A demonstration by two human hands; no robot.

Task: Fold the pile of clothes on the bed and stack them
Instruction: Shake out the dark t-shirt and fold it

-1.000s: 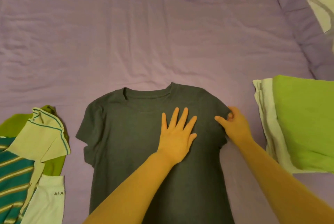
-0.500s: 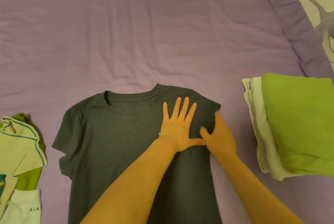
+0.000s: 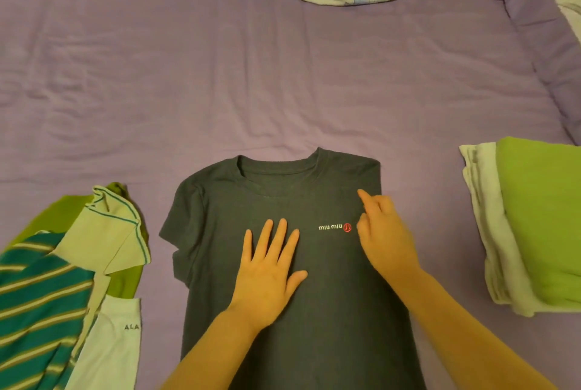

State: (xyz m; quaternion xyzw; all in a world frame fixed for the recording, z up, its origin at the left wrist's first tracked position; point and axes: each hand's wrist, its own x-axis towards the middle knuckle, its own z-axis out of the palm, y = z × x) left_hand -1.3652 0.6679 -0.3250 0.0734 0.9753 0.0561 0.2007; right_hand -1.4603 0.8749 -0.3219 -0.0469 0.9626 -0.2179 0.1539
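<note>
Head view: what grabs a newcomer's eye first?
The dark grey T-shirt spread flat at centre bottom of the purple bedsheet, with the left hand pressed flat on it and the right hand beside a small logo. Then the bright green folded stack at right.

Warm, dim indoor light gives the whole view a yellow-mauve cast, with no glare and only soft, short shadows under the left hand (image 3: 267, 267) and along the edge of the dark T-shirt (image 3: 330, 311). The purple bed sheet (image 3: 220, 75) shows gentle wrinkle shading. The striped garment (image 3: 37, 301) at lower left smears with blur, and the wide lens bends lines near the edges
</note>
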